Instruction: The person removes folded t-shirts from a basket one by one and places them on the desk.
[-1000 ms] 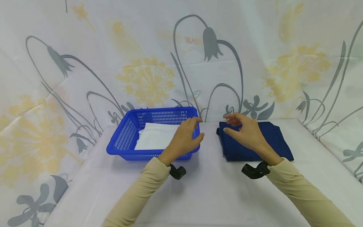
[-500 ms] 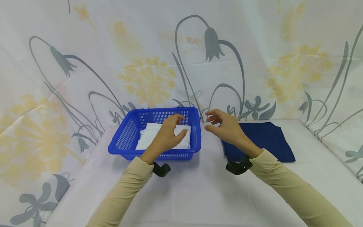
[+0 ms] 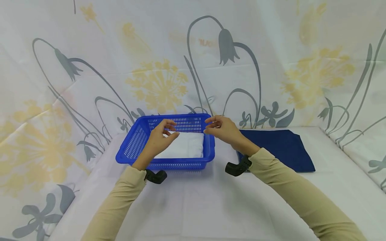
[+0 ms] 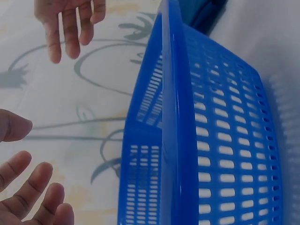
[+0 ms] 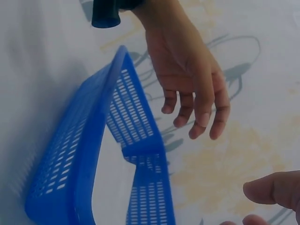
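Note:
A blue plastic basket (image 3: 137, 140) stands on the white-covered table, with a folded white cloth (image 3: 187, 147) lying inside it. My left hand (image 3: 159, 139) hovers over the basket's left half, fingers loosely curved and holding nothing. Above the basket's right rim my right hand (image 3: 221, 128) reaches in from the right, also loosely curved and holding nothing. A folded dark blue cloth (image 3: 280, 147) lies flat on the table to the right of the basket. In the left wrist view the basket's rim (image 4: 173, 117) runs down the middle. The right wrist view shows my left hand (image 5: 190, 89) above the basket (image 5: 79, 164).
A floral curtain (image 3: 156, 80) hangs close behind the basket and wraps round both sides of the table (image 3: 193, 207). Black wrist mounts (image 3: 236, 167) sit at both cuffs.
Both hands have moved left: the right hand left the dark blue cloth and came to the basket's right rim, and the left hand moved from the basket's right side to over its left half.

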The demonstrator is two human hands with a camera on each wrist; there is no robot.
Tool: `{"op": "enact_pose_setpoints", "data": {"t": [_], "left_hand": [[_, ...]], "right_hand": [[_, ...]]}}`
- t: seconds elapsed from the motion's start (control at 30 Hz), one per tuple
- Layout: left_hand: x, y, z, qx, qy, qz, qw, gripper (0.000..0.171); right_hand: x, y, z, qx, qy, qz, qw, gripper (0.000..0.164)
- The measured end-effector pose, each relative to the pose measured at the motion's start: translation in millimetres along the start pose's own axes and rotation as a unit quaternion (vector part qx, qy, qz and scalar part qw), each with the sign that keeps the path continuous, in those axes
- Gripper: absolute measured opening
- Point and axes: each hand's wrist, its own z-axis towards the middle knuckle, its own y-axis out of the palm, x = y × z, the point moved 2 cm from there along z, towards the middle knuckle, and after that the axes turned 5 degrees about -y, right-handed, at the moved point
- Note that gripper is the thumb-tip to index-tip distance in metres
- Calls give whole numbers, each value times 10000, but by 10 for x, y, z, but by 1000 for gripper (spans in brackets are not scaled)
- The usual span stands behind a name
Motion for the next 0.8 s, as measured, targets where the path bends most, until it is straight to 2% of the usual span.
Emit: {"op": "enact_pose_setpoints", "data": {"t": [0.13,0.3,0.5,0.8], "left_hand": [[-150,-103,37,12,-481,-317,9983,34],[-328,-228,81,-17,-907,-738,9931,35],[-517,-373,136,-268,-1548,-1265,9794,39],[-722,-468,294,-383,-2053,-1757,9620,38]], "right_hand": [[12,51,81,-100,281,450,9985,42],[51,128,178,-160,439,714,9964,44],[61,264,262,-245,683,953,9928,50],[172,497,408,-157,971,1025,9899,55]]}}
